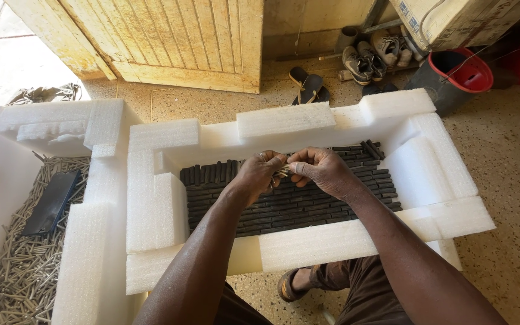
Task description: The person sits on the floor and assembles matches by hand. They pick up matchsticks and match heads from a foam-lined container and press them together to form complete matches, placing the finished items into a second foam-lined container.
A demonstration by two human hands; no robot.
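From up here I see a big white foam tray [308,244] in front of me on the speckled floor [507,180], its bottom lined with rows of dark sticks [296,207], and to its left a second foam tray [91,241] heaped with pale thin sticks [28,271] and a flat dark slab [50,203]. Over the dark rows my left hand [257,177] and right hand [321,170] meet, fingertips pinched together on a small bundle of pale sticks [282,172] held between them.

Sunlit workshop corner, speckled floor [513,156].
Yellow wooden door [170,36] at eleven o'clock; shoes [365,57], red-rimmed bucket [452,75] at one.
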